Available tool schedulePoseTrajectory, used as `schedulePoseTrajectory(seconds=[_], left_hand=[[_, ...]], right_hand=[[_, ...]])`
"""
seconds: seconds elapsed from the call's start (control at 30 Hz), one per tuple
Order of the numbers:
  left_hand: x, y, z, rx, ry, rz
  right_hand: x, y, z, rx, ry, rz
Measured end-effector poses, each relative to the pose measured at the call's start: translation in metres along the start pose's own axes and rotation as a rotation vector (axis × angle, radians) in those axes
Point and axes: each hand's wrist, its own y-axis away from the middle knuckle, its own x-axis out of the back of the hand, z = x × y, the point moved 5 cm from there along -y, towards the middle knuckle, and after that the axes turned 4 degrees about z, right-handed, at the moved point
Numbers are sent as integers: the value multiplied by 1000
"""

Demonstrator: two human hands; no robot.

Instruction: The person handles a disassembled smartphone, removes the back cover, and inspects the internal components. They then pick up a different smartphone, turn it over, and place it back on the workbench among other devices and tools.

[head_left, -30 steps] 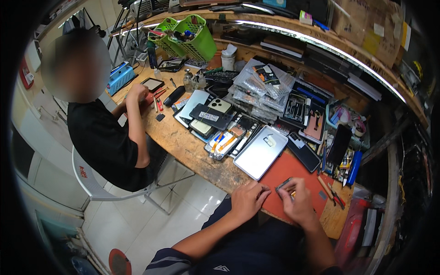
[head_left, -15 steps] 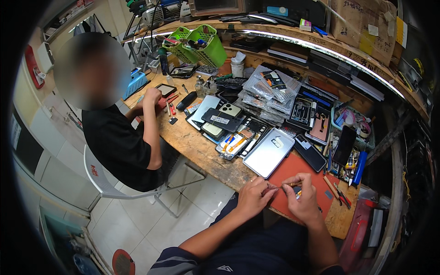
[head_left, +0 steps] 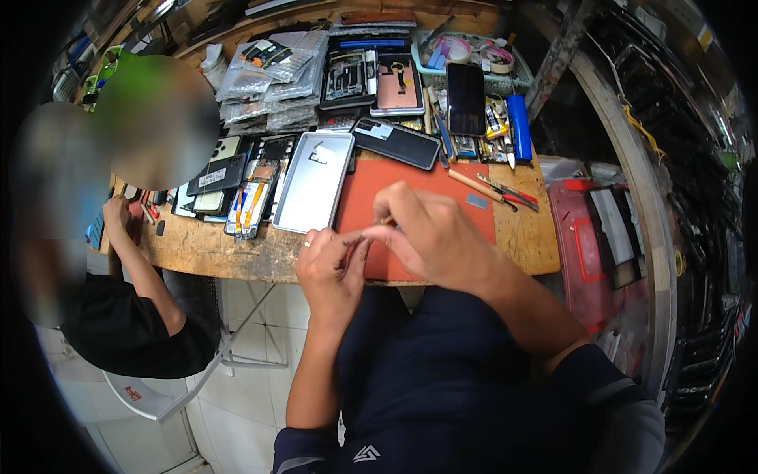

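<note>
My left hand is closed in a pinch over the front of the workbench, a ring on one finger. My right hand meets it at the fingertips, also closed, its fingers curled. Whatever small thing they hold between them is hidden by the fingers. Beneath both hands lies a red-orange work mat. Just beyond my left hand a silver metal tray rests on the bench. A dark phone panel lies behind the mat. A small grey plate sits on the mat to the right of my right hand.
Wooden-handled and red-handled tools lie at the right. Opened phones and bubble-wrapped packets crowd the left and back. A green basket stands behind. At far left a co-worker's arm reaches over the bench.
My view has swung to the right, so the bench appears further left. My hands have come up closer to the camera, and the right wrist has turned over more toward the left hand.
</note>
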Motion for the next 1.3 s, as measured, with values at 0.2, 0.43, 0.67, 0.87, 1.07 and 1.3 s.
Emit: schedulePoseTrajectory(seconds=[0.2, 0.43, 0.67, 0.87, 1.07, 1.3], left_hand=[[-12, 2, -11, 136, 232, 1], [-12, 8, -33, 288, 324, 19], [-23, 18, -38, 348, 192, -198], [-25, 11, -36, 260, 60, -294], [-23, 17, -44, 282, 202, -239], [-18, 22, -43, 210, 69, -59]], right_hand=[[3, 0, 3, -87, -172, -5], [-12, -8, 10, -103, -100, -19], [-32, -7, 32, -118, 23, -177], [-41, -8, 38, -270, 14, -307], [-33, -18, 28, -207, -25, -262], [-35, -16, 30, -219, -19, -285]])
